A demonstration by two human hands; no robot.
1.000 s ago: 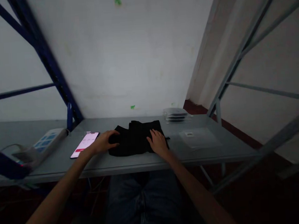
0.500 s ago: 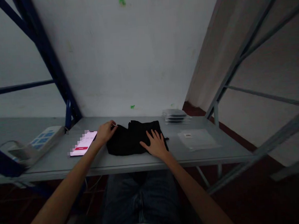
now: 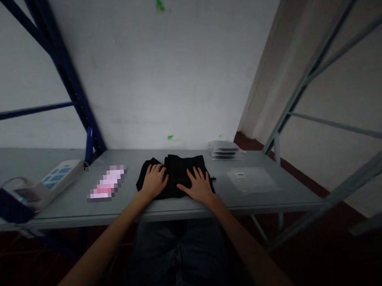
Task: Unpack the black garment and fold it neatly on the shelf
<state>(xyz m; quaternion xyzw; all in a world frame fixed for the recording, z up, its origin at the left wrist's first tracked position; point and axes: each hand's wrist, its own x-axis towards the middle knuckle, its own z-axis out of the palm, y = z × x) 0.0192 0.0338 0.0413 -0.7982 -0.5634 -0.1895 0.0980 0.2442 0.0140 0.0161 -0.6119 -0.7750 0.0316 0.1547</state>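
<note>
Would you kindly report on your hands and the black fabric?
Left hand, right hand: palm-down on black fabric. Fabric lying on gray tabletop. Only hands over it; plastic bag to the right.

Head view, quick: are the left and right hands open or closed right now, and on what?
Left hand: open, palm down on the black cloth.
Right hand: open, spread on the same cloth.

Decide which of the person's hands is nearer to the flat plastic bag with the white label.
Right. The right hand rests on the black cloth, left of the plastic bag; the left hand lies farther left on the cloth.
</note>
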